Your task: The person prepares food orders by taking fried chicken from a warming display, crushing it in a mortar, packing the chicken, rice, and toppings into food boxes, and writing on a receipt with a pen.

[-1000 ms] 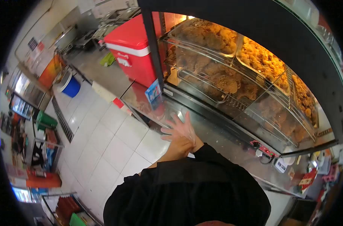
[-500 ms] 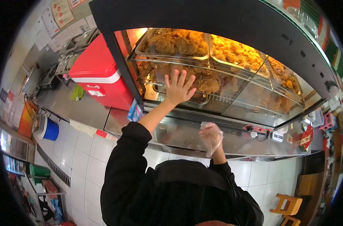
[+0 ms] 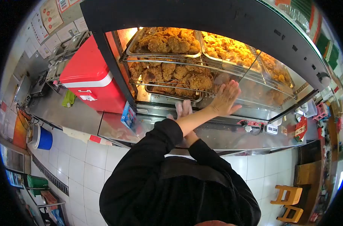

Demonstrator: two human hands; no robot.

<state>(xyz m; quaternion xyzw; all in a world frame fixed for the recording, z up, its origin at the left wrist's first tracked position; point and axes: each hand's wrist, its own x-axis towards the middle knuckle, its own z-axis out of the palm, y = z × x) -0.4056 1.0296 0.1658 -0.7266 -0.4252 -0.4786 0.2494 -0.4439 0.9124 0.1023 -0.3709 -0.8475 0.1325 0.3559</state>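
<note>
My left hand (image 3: 227, 100) is bare and lies with fingers stretched against the sliding glass door (image 3: 250, 84) of a heated display cabinet. Its forearm crosses over my right arm. Beneath that forearm, my right hand (image 3: 183, 108) wears a clear plastic glove; its fingers point up toward the cabinet's lower front, and its palm is partly hidden. Nothing shows in the fingers. On the lower shelf, pieces of fried chicken (image 3: 199, 82) stand uncovered at the left, partly in a metal tray (image 3: 196, 98). Above sits another tray of fried chicken (image 3: 171, 41), beside a tray of smaller pieces (image 3: 228, 47).
A red cooler box (image 3: 90, 75) stands left of the cabinet, with a blue box (image 3: 128, 115) by its corner. The steel counter (image 3: 216, 137) runs below. At the right are a small white device (image 3: 271, 129) and a red box (image 3: 300, 128); yellow stools (image 3: 288, 196) stand on the floor.
My left hand has moved right with the glass door, uncovering the cabinet's left side. My gloved right hand has moved left and up, under my left forearm.
</note>
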